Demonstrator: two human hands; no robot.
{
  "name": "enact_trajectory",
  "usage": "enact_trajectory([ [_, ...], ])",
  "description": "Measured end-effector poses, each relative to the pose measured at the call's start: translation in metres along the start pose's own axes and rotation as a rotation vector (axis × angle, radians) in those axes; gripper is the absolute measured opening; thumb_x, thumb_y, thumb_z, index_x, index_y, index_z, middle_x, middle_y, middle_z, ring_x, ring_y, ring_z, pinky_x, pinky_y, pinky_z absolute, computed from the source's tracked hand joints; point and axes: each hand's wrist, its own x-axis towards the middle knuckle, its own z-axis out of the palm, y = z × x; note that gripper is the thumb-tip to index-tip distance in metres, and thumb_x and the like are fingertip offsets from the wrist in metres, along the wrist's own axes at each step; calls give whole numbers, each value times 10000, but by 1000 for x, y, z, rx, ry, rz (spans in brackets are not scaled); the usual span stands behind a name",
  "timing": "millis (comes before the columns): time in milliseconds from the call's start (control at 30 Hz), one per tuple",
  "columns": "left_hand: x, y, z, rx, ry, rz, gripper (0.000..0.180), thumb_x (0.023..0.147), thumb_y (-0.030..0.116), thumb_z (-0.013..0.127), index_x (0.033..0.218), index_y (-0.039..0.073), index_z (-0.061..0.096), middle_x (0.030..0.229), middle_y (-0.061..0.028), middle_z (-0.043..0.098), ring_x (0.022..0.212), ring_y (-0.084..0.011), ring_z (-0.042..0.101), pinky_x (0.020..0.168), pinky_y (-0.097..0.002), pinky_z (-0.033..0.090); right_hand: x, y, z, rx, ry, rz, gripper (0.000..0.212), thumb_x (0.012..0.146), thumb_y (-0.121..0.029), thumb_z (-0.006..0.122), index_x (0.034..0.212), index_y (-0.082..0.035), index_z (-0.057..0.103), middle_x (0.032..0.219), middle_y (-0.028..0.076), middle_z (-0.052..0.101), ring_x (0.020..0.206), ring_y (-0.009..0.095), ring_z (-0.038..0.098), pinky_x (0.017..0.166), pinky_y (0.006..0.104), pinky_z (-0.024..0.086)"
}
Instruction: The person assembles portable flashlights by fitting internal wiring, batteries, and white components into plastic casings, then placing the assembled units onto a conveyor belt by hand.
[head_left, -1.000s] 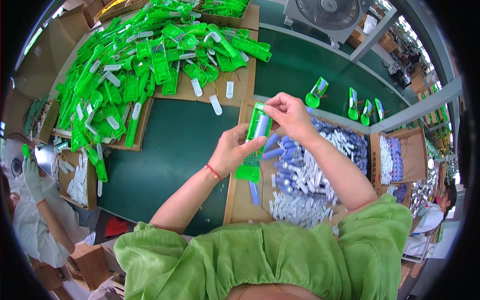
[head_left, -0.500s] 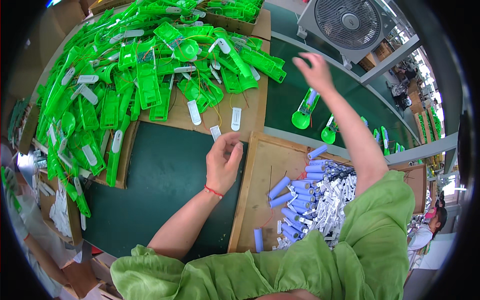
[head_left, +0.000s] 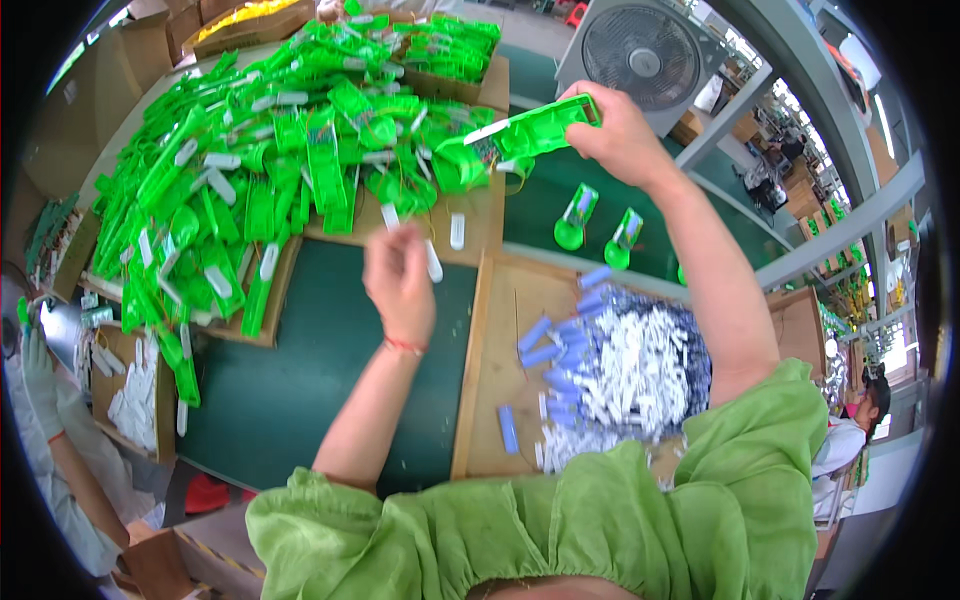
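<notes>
My right hand (head_left: 622, 138) grips one end of a green plastic casing (head_left: 545, 128), raised above the back of the table. The casing is open-sided, with a small circuit board and a white strip at its far-left end. My left hand (head_left: 402, 285) hovers over the dark green mat (head_left: 330, 340), blurred by motion. Its fingers are bent beside a white plastic piece (head_left: 433, 262); whether they hold anything is unclear. A second white piece (head_left: 457, 231) lies on the cardboard. Behind them spreads a large heap of green casings (head_left: 220, 200) with wires and white pieces.
At my right, a wooden-edged tray (head_left: 468, 400) holds blue cylindrical cells (head_left: 508, 428) and a pile of small white parts (head_left: 640, 370). Green casings with blue cells (head_left: 577, 216) stand on the green belt beyond. A grey fan (head_left: 640, 60) is at the back; another person's gloved hand (head_left: 38, 375) is far left.
My right hand has moved left from above the belt and now holds a green casing. My left hand has shifted slightly left. The whole view has tilted a little.
</notes>
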Motion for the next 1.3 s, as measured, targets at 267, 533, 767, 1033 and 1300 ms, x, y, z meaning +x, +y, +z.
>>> enact_trajectory([
  [267,-9,140,-8,-94,-1058,-546,414,958,348,533,1128,-29,567,951,-99,644,848,-151,614,761,-303,490,-75,-88,3,237,-243,-162,323,882,-253,659,1094,-35,550,883,73,682,723,119,604,648,281,511],
  [533,-69,152,-15,-330,-553,-755,478,972,468,454,1193,48,516,882,-88,609,731,-197,624,630,-337,523,-246,-102,133,1265,-611,150,388,979,-267,503,1272,-13,521,910,48,653,952,167,616,816,322,478],
  [767,-76,127,-43,427,-357,25,376,979,408,488,1073,43,476,842,-70,599,714,-144,604,639,-282,497,-305,-119,83,731,-241,221,260,914,-159,614,1136,-25,640,739,10,652,634,36,534,564,206,425],
  [1033,-147,130,-48,156,-931,-515,333,869,161,663,1128,25,505,861,-46,581,739,-132,598,660,-275,492,-265,-87,73,1015,444,141,156,850,-116,667,941,-5,603,924,56,686,783,70,621,670,224,496],
  [1300,-166,128,-34,391,-726,-454,317,844,49,655,1113,5,492,896,-30,582,727,-119,607,649,-271,509,-265,-85,76,-282,635,-327,293,694,-102,680,983,-96,630,675,13,511,662,213,528,600,347,417],
])
